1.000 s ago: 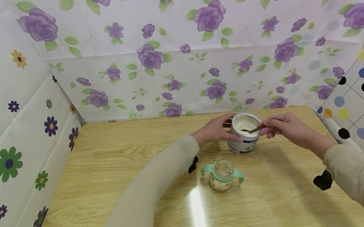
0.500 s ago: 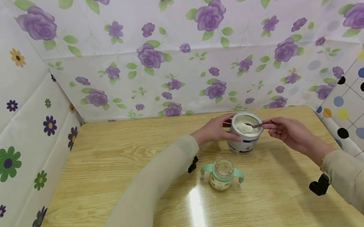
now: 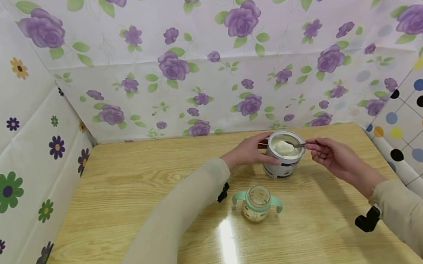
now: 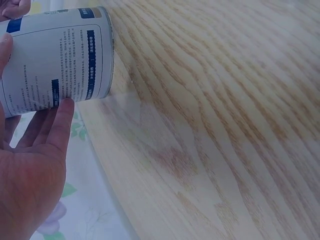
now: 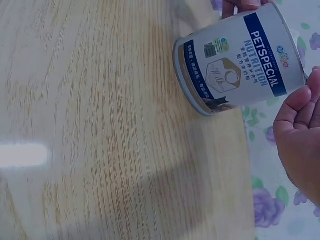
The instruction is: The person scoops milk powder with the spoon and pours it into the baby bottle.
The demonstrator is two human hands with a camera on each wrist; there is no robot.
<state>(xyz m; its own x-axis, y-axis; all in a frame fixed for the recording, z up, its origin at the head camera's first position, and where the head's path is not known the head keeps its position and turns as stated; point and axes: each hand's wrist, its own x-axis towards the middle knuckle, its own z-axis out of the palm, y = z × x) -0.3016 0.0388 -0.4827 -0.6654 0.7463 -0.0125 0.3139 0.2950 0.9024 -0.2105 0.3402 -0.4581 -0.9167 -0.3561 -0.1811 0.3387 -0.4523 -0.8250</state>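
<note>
A white milk powder can (image 3: 285,169) with no lid stands near the back of the table, pale powder (image 3: 284,148) inside. My left hand (image 3: 249,151) grips its left side, thumb in front and fingers behind; in the left wrist view the fingers curl around the can's printed wall (image 4: 55,62). At the can's right rim, my right hand (image 3: 337,159) pinches the handle of a spoon (image 3: 299,145), whose head lies in the powder. In the right wrist view, the can's blue-and-white label (image 5: 231,65) faces the camera, and the spoon is hidden.
A clear feeding bottle (image 3: 255,214) with two mint-green handles stands uncapped in front of the can, some contents low inside. The wooden table (image 3: 140,168) meets flowered cloth walls (image 3: 206,92) at the back and left. A dotted cloth (image 3: 416,132) hangs at the right.
My right hand has drawn slightly back and turned, and the spoon now lies over the can's right rim with its head shifted in the powder. Left hand, can and bottle have stayed put.
</note>
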